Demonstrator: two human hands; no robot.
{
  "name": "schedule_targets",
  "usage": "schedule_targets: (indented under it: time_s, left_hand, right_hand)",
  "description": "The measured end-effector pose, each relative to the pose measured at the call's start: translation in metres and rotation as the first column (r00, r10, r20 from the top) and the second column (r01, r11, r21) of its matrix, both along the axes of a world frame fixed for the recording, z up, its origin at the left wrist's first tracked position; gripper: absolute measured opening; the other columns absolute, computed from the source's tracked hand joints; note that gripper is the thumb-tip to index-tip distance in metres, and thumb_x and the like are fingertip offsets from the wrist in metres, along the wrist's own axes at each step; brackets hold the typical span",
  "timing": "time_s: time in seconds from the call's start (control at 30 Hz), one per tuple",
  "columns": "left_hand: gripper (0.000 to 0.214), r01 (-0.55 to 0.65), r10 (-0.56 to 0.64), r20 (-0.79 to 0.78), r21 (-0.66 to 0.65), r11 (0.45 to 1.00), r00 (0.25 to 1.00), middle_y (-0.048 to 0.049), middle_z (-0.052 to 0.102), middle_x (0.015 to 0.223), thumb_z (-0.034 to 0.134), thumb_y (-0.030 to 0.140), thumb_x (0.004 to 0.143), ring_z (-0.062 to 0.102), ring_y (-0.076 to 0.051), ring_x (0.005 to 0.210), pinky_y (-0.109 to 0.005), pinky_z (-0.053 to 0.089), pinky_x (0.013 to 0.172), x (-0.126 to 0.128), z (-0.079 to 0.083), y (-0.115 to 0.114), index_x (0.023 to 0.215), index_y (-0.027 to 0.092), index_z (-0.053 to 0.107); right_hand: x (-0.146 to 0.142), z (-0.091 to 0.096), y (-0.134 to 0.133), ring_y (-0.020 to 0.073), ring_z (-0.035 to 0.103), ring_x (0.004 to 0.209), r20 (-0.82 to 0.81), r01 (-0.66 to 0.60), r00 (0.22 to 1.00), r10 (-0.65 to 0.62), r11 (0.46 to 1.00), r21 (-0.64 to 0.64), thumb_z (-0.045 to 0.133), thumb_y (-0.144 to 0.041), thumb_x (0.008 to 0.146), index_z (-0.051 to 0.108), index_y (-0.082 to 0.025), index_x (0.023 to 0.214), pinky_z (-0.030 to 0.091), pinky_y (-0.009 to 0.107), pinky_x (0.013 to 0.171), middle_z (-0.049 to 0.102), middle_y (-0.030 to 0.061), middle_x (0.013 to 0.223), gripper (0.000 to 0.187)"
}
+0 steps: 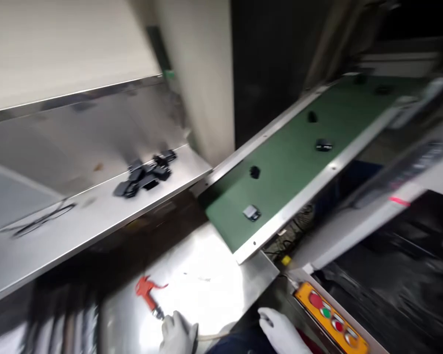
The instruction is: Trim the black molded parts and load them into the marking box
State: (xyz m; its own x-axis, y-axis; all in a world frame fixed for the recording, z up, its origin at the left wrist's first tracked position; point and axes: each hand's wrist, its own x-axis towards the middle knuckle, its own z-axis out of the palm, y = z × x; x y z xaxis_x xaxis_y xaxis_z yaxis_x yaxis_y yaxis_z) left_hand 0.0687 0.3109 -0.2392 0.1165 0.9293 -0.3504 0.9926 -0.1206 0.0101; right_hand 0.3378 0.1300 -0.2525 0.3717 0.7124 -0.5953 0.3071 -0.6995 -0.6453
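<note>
Your green conveyor belt with metal side rails (295, 162) carries a scatter of small black parts (323, 145), spaced apart along it, plus one small grey part (251, 212) close to its lower end. On the shiny steel shelf (77, 226) to your left, a heap of black plastic clips (145, 174) lies bunched together. Below, the bright steel tabletop (206, 280) holds a red air blow gun (147, 291). Your white-gloved left hand (177, 334) sits at the gun's hose end, touching it or just beside it; blur hides whether the fingers are closed around anything. Your white-gloved right hand (280, 332) rests loosely open, holding nothing, beside the orange control panel with red and green buttons (330, 317), well apart from the gun.
</note>
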Motion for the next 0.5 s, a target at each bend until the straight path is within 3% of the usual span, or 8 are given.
schedule_targets:
  time_s: [0.13, 0.27, 0.37, 0.43, 0.5]
  left_hand:
    - [0.069, -0.058, 0.059, 0.032, -0.024, 0.998, 0.998, -0.0279, 0.051, 0.149, 0.063, 0.041, 0.083, 0.043, -0.042, 0.144, -0.047, 0.035, 0.121, -0.018, -0.021, -0.012, 0.138, 0.0, 0.054]
    - [0.083, -0.117, 0.115, 0.13, 0.003, 0.993, 0.985, -0.0342, 0.032, 0.161, 0.059, 0.041, 0.088, 0.026, -0.048, 0.152, -0.049, 0.02, 0.128, -0.023, -0.032, -0.018, 0.15, -0.01, 0.037]
    - [0.085, -0.155, 0.148, 0.21, 0.019, 0.988, 0.966, -0.0362, 0.028, 0.162, 0.061, 0.038, 0.089, 0.023, -0.052, 0.152, -0.051, 0.019, 0.127, -0.022, -0.033, -0.019, 0.151, -0.014, 0.034]
    - [0.085, -0.188, 0.177, 0.256, 0.018, 0.982, 0.95, -0.0325, 0.03, 0.162, 0.067, 0.041, 0.088, 0.024, -0.05, 0.152, -0.054, 0.02, 0.127, -0.02, -0.036, -0.016, 0.152, -0.007, 0.038]
    - [0.076, -0.254, 0.236, 0.293, 0.026, 0.967, 0.927, -0.022, 0.036, 0.163, 0.068, 0.047, 0.089, 0.027, -0.045, 0.153, -0.059, 0.024, 0.127, -0.024, -0.038, -0.013, 0.151, 0.007, 0.046]
  right_hand:
    - [0.005, -0.013, 0.022, 0.02, 0.062, 0.128, -0.024, -0.159, 0.987, 0.157, 0.981, -0.109, 0.037, -0.034, 0.094, 0.064, -0.012, 0.133, 0.046, 0.025, 0.111, 0.068, 0.0118, 0.135, 0.053]
    - [-0.032, -0.017, 0.092, 0.0288, 0.055, 0.135, 0.111, -0.372, 0.917, 0.383, 0.922, -0.109, 0.04, -0.031, 0.094, 0.055, -0.005, 0.141, 0.042, 0.035, 0.116, 0.057, 0.0192, 0.146, 0.056]
    - [-0.067, -0.019, 0.15, 0.0331, 0.05, 0.136, 0.306, -0.479, 0.83, 0.466, 0.877, -0.035, 0.045, -0.032, 0.095, 0.043, -0.006, 0.151, 0.042, 0.036, 0.112, 0.045, 0.021, 0.155, 0.062]
    - [-0.079, -0.019, 0.18, 0.035, 0.052, 0.131, 0.405, -0.541, 0.768, 0.496, 0.841, -0.005, 0.047, -0.031, 0.095, 0.047, -0.008, 0.148, 0.044, 0.039, 0.104, 0.05, 0.0222, 0.146, 0.057]
    - [-0.085, -0.018, 0.199, 0.0361, 0.058, 0.121, 0.44, -0.591, 0.723, 0.533, 0.806, -0.006, 0.047, -0.027, 0.095, 0.057, -0.009, 0.137, 0.047, 0.043, 0.095, 0.061, 0.0226, 0.128, 0.047]
